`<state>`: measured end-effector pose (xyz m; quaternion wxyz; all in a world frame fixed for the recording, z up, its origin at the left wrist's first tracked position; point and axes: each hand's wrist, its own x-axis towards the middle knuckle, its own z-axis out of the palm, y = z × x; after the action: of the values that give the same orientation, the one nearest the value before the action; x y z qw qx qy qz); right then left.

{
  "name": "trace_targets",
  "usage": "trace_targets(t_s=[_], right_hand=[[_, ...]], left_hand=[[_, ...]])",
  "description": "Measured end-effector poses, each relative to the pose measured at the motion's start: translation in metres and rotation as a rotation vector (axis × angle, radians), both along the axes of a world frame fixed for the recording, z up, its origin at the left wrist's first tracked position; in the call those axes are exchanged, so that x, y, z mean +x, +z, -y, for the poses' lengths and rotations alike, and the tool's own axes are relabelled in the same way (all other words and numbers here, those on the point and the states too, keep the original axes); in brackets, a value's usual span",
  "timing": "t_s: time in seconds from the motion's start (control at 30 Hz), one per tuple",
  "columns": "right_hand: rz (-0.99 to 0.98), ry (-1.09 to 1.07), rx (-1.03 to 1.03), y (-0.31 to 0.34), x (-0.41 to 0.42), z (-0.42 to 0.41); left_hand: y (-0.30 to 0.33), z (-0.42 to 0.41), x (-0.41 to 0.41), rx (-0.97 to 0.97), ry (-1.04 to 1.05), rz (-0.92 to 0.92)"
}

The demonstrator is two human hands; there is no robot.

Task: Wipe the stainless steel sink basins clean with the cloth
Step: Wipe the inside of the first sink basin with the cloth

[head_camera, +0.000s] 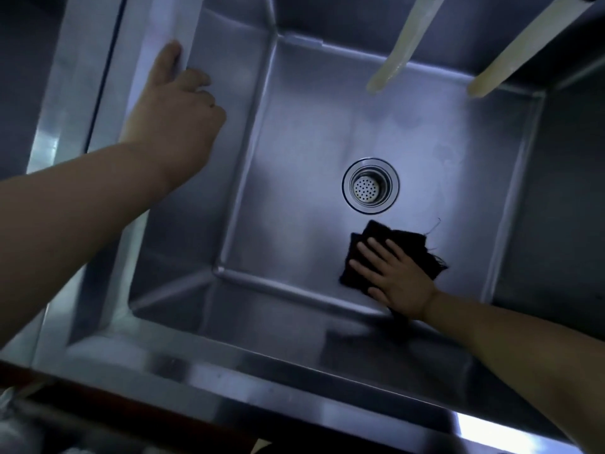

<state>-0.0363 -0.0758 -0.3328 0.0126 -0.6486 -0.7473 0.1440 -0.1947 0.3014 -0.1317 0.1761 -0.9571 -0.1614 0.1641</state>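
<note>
Steel basin (pixel 294 132): flat right hand (pixel 393 276) presses cloth (pixel 402 240), left hand (pixel 176 103) grips rim (pixel 154 37)

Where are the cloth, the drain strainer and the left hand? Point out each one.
cloth (pixel 406 239): head view, on the dark fabric just beyond the fingertips.
drain strainer (pixel 368 186): head view, on the perforated centre.
left hand (pixel 183 116): head view, on the back of the hand at the basin's rim.

basin floor (pixel 294 152) open | drain (pixel 370 185) centre | hoses (pixel 402 50) overhead
</note>
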Motion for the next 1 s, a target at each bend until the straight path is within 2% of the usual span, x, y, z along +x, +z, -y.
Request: trace_targets(t_s=[0.13, 0.23, 0.4, 0.53, 0.63, 0.8, 1.0], right_hand=[[-0.186, 0.261, 0.074, -0.01, -0.037, -0.032], [-0.284, 0.338, 0.073, -0.016, -0.074, -0.073], [-0.565, 0.257, -0.136, 0.001, -0.124, -0.131], [-0.811, 0.1, -0.382, 0.017, -0.126, -0.123], [-0.95, -0.006, -0.512, 0.036, -0.113, -0.103], [-0.907, -0.181, -0.685, 0.061, -0.073, -0.052], [-0.621, -0.308, -0.85, 0.095, -0.019, 0.013]], left_hand=[[-0.003, -0.003, 0.0, -0.02, -0.006, 0.032], [-0.007, -0.005, 0.0, 0.012, -0.008, 0.041], [-0.006, 0.0, 0.006, -0.003, 0.029, 0.069], [-0.005, -0.002, 0.004, 0.059, 0.01, -0.006], [-0.003, -0.001, 0.004, 0.059, 0.002, 0.008], [0.003, 0.002, 0.006, 0.017, -0.027, 0.036], [0.006, 0.003, 0.006, -0.02, -0.069, 0.099]])
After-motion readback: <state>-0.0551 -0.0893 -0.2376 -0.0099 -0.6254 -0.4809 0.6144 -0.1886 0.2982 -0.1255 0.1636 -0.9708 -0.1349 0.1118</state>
